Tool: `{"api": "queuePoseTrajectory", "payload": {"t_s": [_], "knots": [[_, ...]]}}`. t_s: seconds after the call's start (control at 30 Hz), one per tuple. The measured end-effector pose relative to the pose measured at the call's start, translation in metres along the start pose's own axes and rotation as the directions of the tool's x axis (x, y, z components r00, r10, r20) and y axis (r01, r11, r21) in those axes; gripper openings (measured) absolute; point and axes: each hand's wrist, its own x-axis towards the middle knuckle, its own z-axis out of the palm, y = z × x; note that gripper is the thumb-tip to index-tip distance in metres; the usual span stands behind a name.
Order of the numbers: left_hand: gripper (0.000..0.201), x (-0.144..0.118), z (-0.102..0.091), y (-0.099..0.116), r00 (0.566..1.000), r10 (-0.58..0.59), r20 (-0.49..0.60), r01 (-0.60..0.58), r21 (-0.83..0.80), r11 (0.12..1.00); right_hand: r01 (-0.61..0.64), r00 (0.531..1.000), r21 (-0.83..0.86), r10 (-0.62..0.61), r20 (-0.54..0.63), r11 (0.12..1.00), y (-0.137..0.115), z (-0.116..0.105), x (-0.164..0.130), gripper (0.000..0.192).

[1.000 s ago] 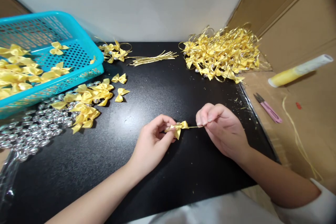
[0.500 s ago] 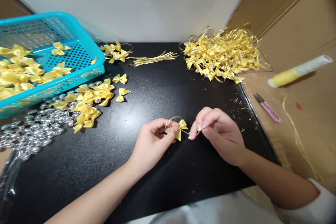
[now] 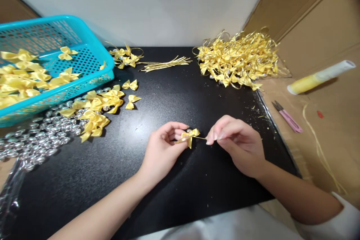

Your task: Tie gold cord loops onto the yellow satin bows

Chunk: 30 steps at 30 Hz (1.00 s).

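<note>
Over the black tabletop (image 3: 165, 101), my left hand (image 3: 164, 146) holds a small yellow ribbon bow (image 3: 194, 133) by its left side, thumb below and fingers curled behind. A silver bead (image 3: 188, 131) peeks out at the bow's top edge. From the bow a thin gold cord (image 3: 201, 138) runs right to my right hand (image 3: 236, 142), whose thumb and index finger pinch its end. The cord looks nearly straight between the two hands. Part of the bow's left side is covered by my left fingers.
At left stands a turquoise basket (image 3: 92, 54) of yellow bows, with silver beads (image 3: 42, 138) and loose bows (image 3: 95, 123) before it. Gold cord strips (image 3: 165, 63) lie at the back. A heap of corded bows (image 3: 239, 58) sits back right, near pink snips (image 3: 289, 119) and a tube (image 3: 320, 77).
The gold loop above my left hand has gone down and the bow has turned. My left fingers have opened somewhat; the cord now runs straighter toward my right hand.
</note>
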Motion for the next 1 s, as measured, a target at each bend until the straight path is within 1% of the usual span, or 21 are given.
{"api": "queuePoseTrajectory", "payload": {"t_s": [0.2, 0.37, 0.6, 0.7, 0.77, 0.83, 1.0], "knots": [[0.015, -0.0010, 0.0008, -0.0014, 1.000, 0.017, 0.019, -0.017, 0.005, 1.000, 0.009, 0.999, -0.026, -0.011, -0.052, 1.000, -0.0002, 0.0011, 0.0004, 0.009], [0.013, -0.0001, 0.0002, -0.0023, 0.999, 0.028, 0.036, -0.029, 0.022, 0.999, 0.008, 0.997, -0.039, -0.011, -0.080, 0.999, -0.0006, 0.0005, 0.0013, 0.009], [0.003, -0.0001, -0.0026, 0.0025, 0.993, 0.005, 0.119, -0.012, 0.063, 0.998, -0.017, 1.000, -0.040, 0.016, -0.017, 0.999, -0.0007, -0.0016, 0.0006, 0.008], [0.006, -0.0004, -0.0033, 0.0032, 0.990, -0.006, 0.141, -0.005, 0.075, 0.997, -0.021, 0.999, -0.040, 0.022, 0.043, 0.999, -0.0001, -0.0007, -0.0016, 0.010], [0.006, -0.0005, -0.0037, 0.0027, 0.989, -0.006, 0.148, -0.009, 0.099, 0.995, -0.013, 0.998, -0.026, 0.015, 0.061, 1.000, 0.0008, -0.0004, -0.0027, 0.012], [0.006, -0.0006, -0.0040, 0.0016, 0.989, 0.009, 0.150, -0.030, 0.137, 0.990, -0.001, 0.999, -0.016, 0.002, 0.043, 1.000, 0.0017, -0.0007, -0.0030, 0.013], [0.016, -0.0009, -0.0042, -0.0040, 0.989, 0.060, 0.134, -0.092, 0.244, 0.965, 0.040, 0.999, -0.057, -0.041, -0.014, 0.998, 0.0027, -0.0014, -0.0019, 0.017]]}}
